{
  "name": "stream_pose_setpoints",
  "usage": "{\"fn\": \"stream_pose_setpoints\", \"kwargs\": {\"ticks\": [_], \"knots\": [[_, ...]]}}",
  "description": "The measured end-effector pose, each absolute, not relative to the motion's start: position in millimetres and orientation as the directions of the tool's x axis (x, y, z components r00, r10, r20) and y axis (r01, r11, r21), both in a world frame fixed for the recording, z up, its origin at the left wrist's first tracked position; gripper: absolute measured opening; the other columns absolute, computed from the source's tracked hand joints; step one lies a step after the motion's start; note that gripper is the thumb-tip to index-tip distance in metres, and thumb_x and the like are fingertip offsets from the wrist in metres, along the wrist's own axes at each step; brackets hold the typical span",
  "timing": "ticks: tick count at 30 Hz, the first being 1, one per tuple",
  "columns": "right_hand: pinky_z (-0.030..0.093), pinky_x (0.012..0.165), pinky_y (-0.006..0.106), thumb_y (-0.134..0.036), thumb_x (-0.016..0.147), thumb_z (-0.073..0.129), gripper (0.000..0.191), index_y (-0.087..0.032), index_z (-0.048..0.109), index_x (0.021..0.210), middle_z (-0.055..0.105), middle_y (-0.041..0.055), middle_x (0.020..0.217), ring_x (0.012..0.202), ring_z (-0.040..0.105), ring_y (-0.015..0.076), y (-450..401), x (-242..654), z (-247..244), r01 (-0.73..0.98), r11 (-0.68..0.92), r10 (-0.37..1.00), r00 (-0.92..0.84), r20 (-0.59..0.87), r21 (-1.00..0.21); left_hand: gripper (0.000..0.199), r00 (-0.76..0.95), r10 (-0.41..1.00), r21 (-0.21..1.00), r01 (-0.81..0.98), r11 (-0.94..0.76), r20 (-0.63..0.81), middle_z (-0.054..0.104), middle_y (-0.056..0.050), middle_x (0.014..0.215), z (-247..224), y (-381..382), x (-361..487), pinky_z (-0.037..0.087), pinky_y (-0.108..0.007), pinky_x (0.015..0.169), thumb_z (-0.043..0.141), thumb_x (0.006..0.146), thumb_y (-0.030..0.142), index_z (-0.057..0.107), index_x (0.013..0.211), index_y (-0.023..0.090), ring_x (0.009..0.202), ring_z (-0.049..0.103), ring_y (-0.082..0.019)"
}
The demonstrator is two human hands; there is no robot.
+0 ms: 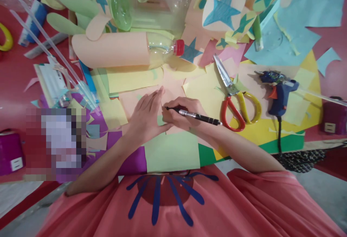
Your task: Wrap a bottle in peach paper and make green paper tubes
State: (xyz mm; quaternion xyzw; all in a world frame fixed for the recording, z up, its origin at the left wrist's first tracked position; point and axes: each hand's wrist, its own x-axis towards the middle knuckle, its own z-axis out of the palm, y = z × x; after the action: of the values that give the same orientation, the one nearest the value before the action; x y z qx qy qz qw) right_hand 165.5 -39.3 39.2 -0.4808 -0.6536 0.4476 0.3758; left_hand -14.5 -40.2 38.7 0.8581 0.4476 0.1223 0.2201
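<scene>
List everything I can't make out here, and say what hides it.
All in the head view:
- Any marks on the pink paper beneath the left hand and right hand, which holds the pen: the hands cover them.
- Pixelated patch, lower left: blocky blur masks its contents.
- Yellow loop: the left edge cuts it off.
- Fine print on the purple box: too small.

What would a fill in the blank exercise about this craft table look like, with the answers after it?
The right hand holds a black and silver ____. The cap on the peach-wrapped bottle is ____. The scissors have one yellow loop and one ____ loop. In the picture, the glue gun lies to the ____ of the scissors.

Missing words: pen; red; red; right.
</scene>
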Motion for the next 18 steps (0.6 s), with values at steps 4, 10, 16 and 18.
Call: {"fn": "stream_pose_setpoints", "kwargs": {"ticks": [4, 10, 16, 18], "knots": [[0.051, 0.066, 0.026, -0.022, 0.081, 0.054, 0.011, -0.019, 0.061, 0.073, 0.069, 0.0020, 0.070, 0.067, 0.064, 0.0124, -38.0, 163.7, 36.5, 0.310, 0.223, 0.946, -0.299, 0.128, -0.924, 0.115, 0.573, 0.819, 0.485, 0.711, -0.509, 0.020, 0.044, -0.018, 0.147, 37.7, -40.0, -15.2, 0.033, -0.053, 0.112, 0.075, 0.073, 0.040, -0.007, 0.151, 0.019, 0.136, 0.042, -0.035], [0.049, 0.061, 0.023, -0.022, 0.082, 0.056, 0.009, -0.018, 0.061, 0.076, 0.068, 0.0023, 0.070, 0.064, 0.063, 0.0112, -36.0, 167.3, 36.8, 0.341, 0.175, 0.968, -0.230, 0.098, -0.924, 0.112, 0.580, 0.814, 0.503, 0.695, -0.514, 0.032, 0.040, -0.019, 0.150, 37.8, -39.9, -16.0, 0.032, -0.053, 0.113, 0.072, 0.075, 0.044, -0.007, 0.151, 0.020, 0.137, 0.041, -0.034], [0.049, 0.059, 0.023, -0.022, 0.082, 0.056, 0.009, -0.018, 0.060, 0.075, 0.067, 0.0014, 0.068, 0.061, 0.062, 0.0108, -36.6, 167.4, 39.4, 0.338, 0.184, 0.963, -0.252, 0.100, -0.923, 0.111, 0.568, 0.823, 0.518, 0.698, -0.494, 0.020, 0.040, -0.018, 0.150, 36.3, -40.8, -16.0, 0.030, -0.053, 0.115, 0.072, 0.075, 0.045, -0.004, 0.152, 0.020, 0.138, 0.040, -0.034], [0.050, 0.062, 0.023, -0.023, 0.083, 0.056, 0.010, -0.018, 0.061, 0.076, 0.068, 0.0019, 0.069, 0.063, 0.062, 0.0108, -37.1, 166.7, 37.9, 0.328, 0.230, 0.951, -0.275, 0.140, -0.916, 0.112, 0.563, 0.826, 0.525, 0.697, -0.487, 0.018, 0.041, -0.017, 0.150, 36.1, -40.8, -15.7, 0.029, -0.052, 0.115, 0.074, 0.074, 0.044, -0.004, 0.152, 0.021, 0.138, 0.039, -0.033]]}}
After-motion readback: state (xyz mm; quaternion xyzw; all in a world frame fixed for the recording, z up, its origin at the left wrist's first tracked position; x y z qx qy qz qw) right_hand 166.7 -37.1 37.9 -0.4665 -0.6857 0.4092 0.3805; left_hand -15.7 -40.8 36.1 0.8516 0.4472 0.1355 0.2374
